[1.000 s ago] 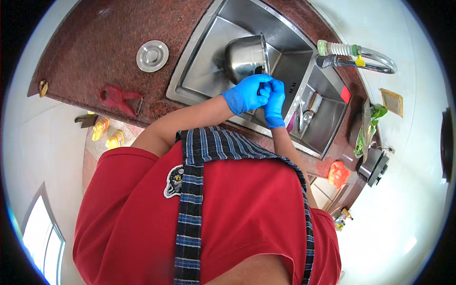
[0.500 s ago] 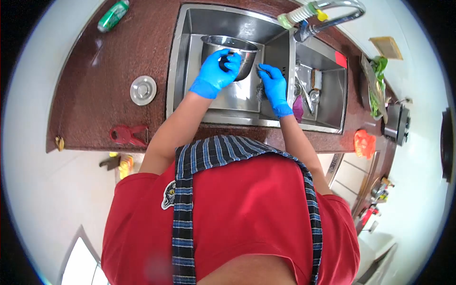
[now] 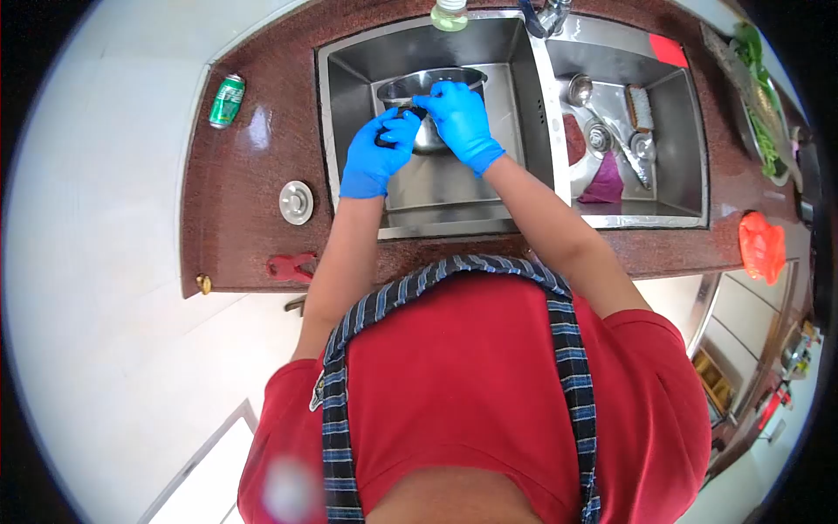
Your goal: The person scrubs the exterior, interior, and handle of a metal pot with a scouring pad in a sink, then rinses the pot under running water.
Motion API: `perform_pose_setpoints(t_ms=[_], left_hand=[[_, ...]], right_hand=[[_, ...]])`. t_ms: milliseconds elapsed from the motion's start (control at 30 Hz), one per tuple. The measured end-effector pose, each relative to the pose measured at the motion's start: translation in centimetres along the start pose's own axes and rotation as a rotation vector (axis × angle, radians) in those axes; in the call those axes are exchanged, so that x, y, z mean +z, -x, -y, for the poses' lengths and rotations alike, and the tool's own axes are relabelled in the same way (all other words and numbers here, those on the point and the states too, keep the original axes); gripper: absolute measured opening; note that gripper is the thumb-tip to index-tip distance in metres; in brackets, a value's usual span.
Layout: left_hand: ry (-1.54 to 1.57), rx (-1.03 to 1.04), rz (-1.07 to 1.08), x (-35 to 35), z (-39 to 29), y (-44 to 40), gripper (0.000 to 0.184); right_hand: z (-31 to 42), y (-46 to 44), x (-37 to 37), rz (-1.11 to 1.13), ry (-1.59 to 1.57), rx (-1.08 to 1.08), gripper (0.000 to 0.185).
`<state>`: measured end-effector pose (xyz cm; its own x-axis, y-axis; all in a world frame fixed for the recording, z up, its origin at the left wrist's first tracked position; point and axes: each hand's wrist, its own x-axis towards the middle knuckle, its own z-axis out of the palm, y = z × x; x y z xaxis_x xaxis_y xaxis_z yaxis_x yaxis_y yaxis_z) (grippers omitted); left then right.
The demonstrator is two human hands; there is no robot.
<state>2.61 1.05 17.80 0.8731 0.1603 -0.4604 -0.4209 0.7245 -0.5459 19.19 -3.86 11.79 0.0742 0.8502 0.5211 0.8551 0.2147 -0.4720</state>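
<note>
A steel pot (image 3: 430, 138) with a black handle (image 3: 384, 139) stands in the left basin of the sink (image 3: 454, 219). My left hand (image 3: 377, 155), in a blue glove, is closed around the black handle on the pot's near side. My right hand (image 3: 461, 122), also gloved in blue, presses its bent fingers at the pot's side, by the handle. What it holds is hidden under the fingers.
In the right basin lie a ladle (image 3: 580, 89), a brush (image 3: 640, 108) and a purple cloth (image 3: 604, 181). The counter holds a green can (image 3: 228, 100), a metal lid (image 3: 296, 203), a red tool (image 3: 290, 267) and an orange bag (image 3: 761, 247). A faucet (image 3: 552, 16) is behind.
My right hand has moved left, from beside the pot back to its handle. My left hand stays at the handle. The view has turned and shifted, bringing the green can lower on the left.
</note>
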Motion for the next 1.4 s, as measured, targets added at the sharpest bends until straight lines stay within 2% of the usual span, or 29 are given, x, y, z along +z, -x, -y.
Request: perform_pose_setpoints(t_ms=[33, 100, 267, 333, 367, 433, 467, 500, 567, 600, 633, 667, 700, 733, 767, 833, 933, 1000, 1067, 1167, 1233, 1300, 1333, 1400], left_hand=[[-0.011, 0.015, -0.013, 0.2, 0.3, -0.2, 0.017], [0.054, 0.053, -0.017, -0.1, 0.4, -0.3, 0.018], [0.1, 0.095, 0.016, -0.1, 0.0, 0.3, 0.017], [0.083, 0.064, 0.046, -0.5, -0.7, 0.5, 0.023], [0.088, 0.072, 0.055, -0.3, -0.6, 0.6, 0.023], [-0.194, 0.207, -0.136, 0.1, -0.4, 0.5, 0.033], [-0.443, 0.286, -0.25, 0.2, -0.3, 0.6, 0.037], [-0.451, 0.275, -0.248, 0.4, -0.2, 0.7, 0.037], [-0.89, 0.421, -0.464, 1.0, 0.0, 1.1, 0.036], [-0.849, 0.371, -0.545, 1.4, 0.1, 1.3, 0.023], [-0.862, 0.36, -0.536, 0.3, -1.2, 1.3, 0.023], [-0.636, 0.109, -0.323, -1.8, -3.3, 1.4, 0.021], [-0.401, -0.137, -0.112, -1.2, -2.7, 1.6, 0.022], [-0.35, 0.006, -0.262, -1.4, -1.5, 1.5, 0.025], [-0.308, -0.052, -0.131, -2.7, -1.2, 1.3, 0.024], [-0.247, 0.004, -0.029, -4.7, -1.1, 0.9, 0.024], [-0.156, -0.027, 0.067, -6.1, -1.4, 2.2, 0.024], [-0.16, -0.021, 0.051, -6.0, -1.8, 2.6, 0.024], [-0.171, -0.015, 0.04, -5.5, -1.9, 2.8, 0.024], [-0.159, 0.029, -0.034, -5.1, -1.9, 2.9, 0.024], [-0.13, 0.004, 0.024, -5.3, -2.0, 3.1, 0.024], [-0.118, 0.013, 0.017, -5.3, -1.9, 2.8, 0.024], [-0.11, 0.026, 0.013, -5.4, -1.9, 2.9, 0.024], [-0.101, 0.027, 0.032, -5.5, -1.9, 3.0, 0.024]], right_hand=[[-0.1, 0.5, 0.1, -0.012, -0.017, 0.007, 0.019], [0.1, 1.9, 0.5, 0.06, -0.091, 0.22, 0.02], [0.1, 4.8, 0.9, 0.011, -0.149, 0.209, 0.02], [0.2, 6.0, 2.1, -0.14, -0.347, 0.297, 0.017], [0.2, 5.7, 2.4, -0.132, -0.351, 0.288, 0.017], [-0.2, 4.7, 3.2, -0.323, -0.518, 0.495, 0.012], [-0.7, 3.8, 3.4, -0.386, -0.545, 0.52, 0.01], [-1.0, 3.1, 3.5, -0.397, -0.535, 0.521, 0.01], [-1.3, 2.3, 3.4, -0.292, -0.43, 0.416, 0.011], [-0.8, 2.0, 3.5, -0.288, -0.447, 0.456, 0.01], [-0.2, 1.8, 3.6, -0.302, -0.434, 0.455, 0.01], [0.9, 1.8, 3.6, -0.255, -0.326, 0.43, 0.01], [1.6, 1.6, 3.4, -0.209, -0.217, 0.403, 0.009], [2.0, 1.3, 3.3, -0.224, -0.207, 0.405, 0.009], [2.6, 1.7, 3.0, -0.195, -0.184, 0.396, 0.01], [3.9, 2.8, 3.0, -0.119, -0.146, 0.382, 0.015], [3.8, 4.8, 2.9, -0.024, -0.119, 0.341, 0.011], [3.9, 4.8, 3.1, 0.025, -0.109, 0.288, 0.01], [3.3, 3.0, 3.8, -0.14, -0.154, 0.363, 0.009], [2.9, 0.0, 4.5, -0.154, -0.122, 0.362, 0.009], [3.5, -0.2, 4.3, -0.118, -0.085, 0.297, 0.01], [5.3, 0.4, 3.7, 0.122, 0.106, 0.209, 0.012], [4.8, 1.0, 4.7, 0.044, 0.08, 0.21, 0.015], [4.7, 2.0, 4.1, 0.067, 0.037, 0.219, 0.015]])
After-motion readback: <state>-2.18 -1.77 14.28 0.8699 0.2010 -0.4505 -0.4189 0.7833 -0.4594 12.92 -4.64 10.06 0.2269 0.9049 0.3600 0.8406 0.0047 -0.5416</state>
